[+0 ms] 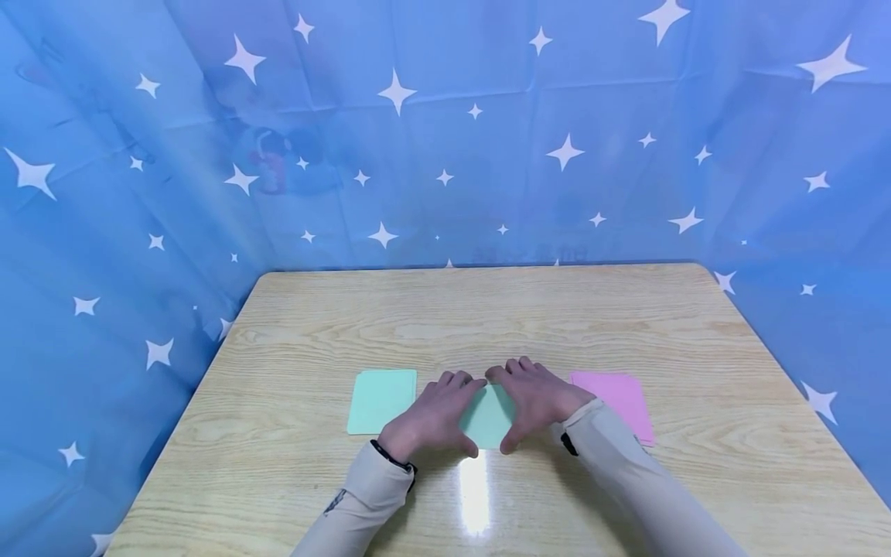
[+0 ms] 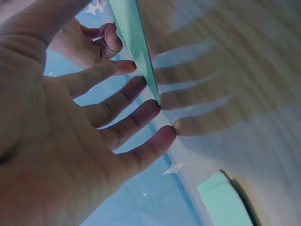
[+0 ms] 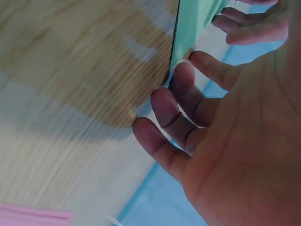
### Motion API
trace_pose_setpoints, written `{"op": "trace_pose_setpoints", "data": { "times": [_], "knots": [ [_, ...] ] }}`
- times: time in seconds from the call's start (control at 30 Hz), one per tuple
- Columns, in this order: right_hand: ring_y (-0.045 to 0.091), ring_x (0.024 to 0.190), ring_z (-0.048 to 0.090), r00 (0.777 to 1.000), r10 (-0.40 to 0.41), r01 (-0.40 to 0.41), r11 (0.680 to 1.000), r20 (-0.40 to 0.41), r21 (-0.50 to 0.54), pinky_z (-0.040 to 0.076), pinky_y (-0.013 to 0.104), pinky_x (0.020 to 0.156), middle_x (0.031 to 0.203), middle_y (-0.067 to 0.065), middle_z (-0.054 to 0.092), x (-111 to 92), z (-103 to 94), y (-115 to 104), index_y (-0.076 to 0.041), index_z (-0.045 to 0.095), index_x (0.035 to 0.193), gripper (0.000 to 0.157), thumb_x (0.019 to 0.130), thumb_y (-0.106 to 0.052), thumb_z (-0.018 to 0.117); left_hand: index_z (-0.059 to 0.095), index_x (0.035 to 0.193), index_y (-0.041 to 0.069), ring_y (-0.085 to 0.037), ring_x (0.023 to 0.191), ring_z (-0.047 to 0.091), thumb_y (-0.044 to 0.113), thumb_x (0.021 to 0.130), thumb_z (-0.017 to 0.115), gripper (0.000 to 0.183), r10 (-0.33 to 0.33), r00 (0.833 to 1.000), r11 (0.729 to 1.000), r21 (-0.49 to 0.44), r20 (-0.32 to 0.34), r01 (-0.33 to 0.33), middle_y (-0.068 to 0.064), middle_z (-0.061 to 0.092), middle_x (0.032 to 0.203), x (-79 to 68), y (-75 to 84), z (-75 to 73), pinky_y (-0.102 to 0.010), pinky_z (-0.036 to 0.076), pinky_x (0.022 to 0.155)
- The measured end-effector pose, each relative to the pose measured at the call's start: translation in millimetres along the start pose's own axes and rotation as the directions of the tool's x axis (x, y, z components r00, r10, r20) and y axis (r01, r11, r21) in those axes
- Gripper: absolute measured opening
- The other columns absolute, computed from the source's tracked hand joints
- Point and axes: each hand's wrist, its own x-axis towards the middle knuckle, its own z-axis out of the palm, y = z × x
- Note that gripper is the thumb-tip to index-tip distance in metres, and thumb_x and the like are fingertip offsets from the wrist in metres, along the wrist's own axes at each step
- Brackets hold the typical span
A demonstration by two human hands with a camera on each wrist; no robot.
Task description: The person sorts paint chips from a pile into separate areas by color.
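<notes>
A mint-green square of paper (image 1: 489, 418) lies between the two hands near the middle of the table. Along its left edge rests my left hand (image 1: 438, 414), with spread, nearly straight fingers (image 2: 146, 150) touching the tabletop and the sheet's edge. On the opposite side, my right hand (image 1: 536, 398) arches its gently bent fingers (image 3: 164, 108) to the table at the sheet's far right corner. Both thumbs lie at the near edge. The hands hide the sheet's sides. Neither hand visibly pinches it.
A stack of mint-green squares (image 1: 383, 402) lies left of the left hand. Pink squares (image 1: 616, 402) are stacked on the right, partly behind the right forearm. The wooden table (image 1: 473, 317) reaches back to a blue curtain (image 1: 445, 139) with white stars.
</notes>
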Motion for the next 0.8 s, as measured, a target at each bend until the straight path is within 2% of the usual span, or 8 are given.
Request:
{"op": "trace_pose_setpoints", "data": {
  "times": [0.23, 0.37, 0.63, 0.8],
  "knots": [
    [0.021, 0.099, 0.044, 1.0, -0.002, 0.002, 1.0, -0.008, 0.006, 0.045, 0.044, 0.089, 0.108, 0.0, 0.052, -0.9, 0.6, -1.9, -0.012, 0.052, 0.138, 0.104, 0.052, -0.051, 0.096, 0.042, 0.154, 0.017, -0.023, 0.124, 0.046, 0.039, 0.068, 0.095, 0.103, -0.002, 1.0, 1.0, -0.023, -0.003, 0.002, -0.007, 0.051, 0.14, -0.6, -0.1, 1.9, -0.045, 0.047, 0.1],
    [0.021, 0.097, 0.044, 1.0, -0.001, 0.001, 1.0, 0.003, 0.003, 0.044, 0.045, 0.09, 0.104, 0.0, 0.052, -0.4, 0.5, -3.6, -0.011, 0.051, 0.137, 0.105, 0.051, -0.05, 0.096, 0.041, 0.154, 0.018, -0.023, 0.121, 0.046, 0.039, 0.068, 0.095, 0.104, 0.007, 1.0, 0.999, -0.032, -0.011, -0.007, -0.007, 0.052, 0.138, -0.3, -1.0, 3.9, -0.042, 0.048, 0.099],
    [0.02, 0.094, 0.042, 1.0, 0.02, -0.02, 1.0, 0.015, 0.016, 0.045, 0.036, 0.081, 0.104, 0.0, 0.048, -2.3, 1.1, -6.6, -0.011, 0.052, 0.131, 0.1, 0.05, -0.048, 0.097, 0.042, 0.152, 0.016, -0.025, 0.121, 0.046, 0.042, 0.068, 0.095, 0.102, 0.008, 1.0, 1.0, -0.017, -0.03, -0.009, -0.009, 0.051, 0.139, -2.2, -2.5, 6.0, -0.039, 0.047, 0.101],
    [0.021, 0.097, 0.043, 1.0, -0.001, 0.002, 0.995, -0.011, 0.098, 0.049, 0.034, 0.077, 0.112, 0.002, 0.045, -5.5, 4.7, -7.2, -0.007, 0.051, 0.132, 0.098, 0.053, -0.041, 0.098, 0.045, 0.15, 0.015, -0.024, 0.12, 0.044, 0.035, 0.069, 0.095, 0.097, 0.011, 1.0, 0.997, -0.076, -0.028, -0.013, -0.01, 0.049, 0.137, -4.3, -2.4, 4.2, -0.034, 0.049, 0.095]
  ]
}}
